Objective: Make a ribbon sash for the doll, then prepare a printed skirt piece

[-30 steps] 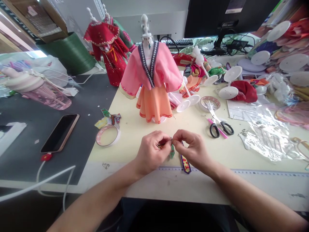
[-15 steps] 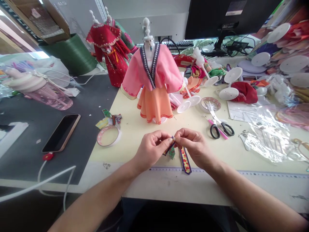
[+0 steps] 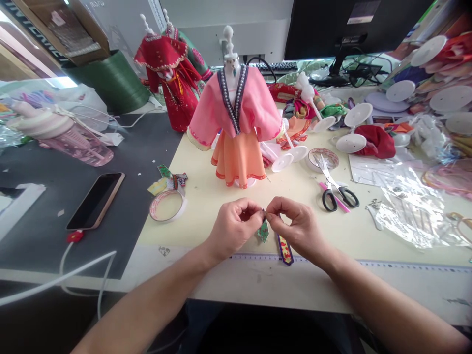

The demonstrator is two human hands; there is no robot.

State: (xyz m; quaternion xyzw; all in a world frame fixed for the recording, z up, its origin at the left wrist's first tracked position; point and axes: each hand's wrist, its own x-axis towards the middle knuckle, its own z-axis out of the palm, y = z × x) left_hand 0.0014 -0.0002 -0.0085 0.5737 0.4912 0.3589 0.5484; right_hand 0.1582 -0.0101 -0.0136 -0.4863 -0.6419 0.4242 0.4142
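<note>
My left hand (image 3: pixel 236 223) and my right hand (image 3: pixel 295 221) meet fingertip to fingertip above the cream table, both pinched. What lies between the fingertips is small and mostly hidden. Just below them a green patterned ribbon piece (image 3: pixel 263 232) shows. A yellow and red strip with a dark purple border (image 3: pixel 285 250) lies partly under my right hand, its pointed end over the ruler (image 3: pixel 354 264). Behind my hands stands a small mannequin in a pink top (image 3: pixel 256 101) and an orange skirt (image 3: pixel 238 157).
Black-handled scissors (image 3: pixel 334 184) lie at the right beside a tape roll (image 3: pixel 313 160). Another tape roll (image 3: pixel 151 209) with ribbon scraps and a phone (image 3: pixel 96 201) are at the left. Clear plastic bags (image 3: pixel 413 211) lie far right; a bottle (image 3: pixel 79 142) is far left.
The dark-edged piece that showed between my fingers is now mostly hidden. My fingertips have drawn closer together. The whole view has shifted slightly.
</note>
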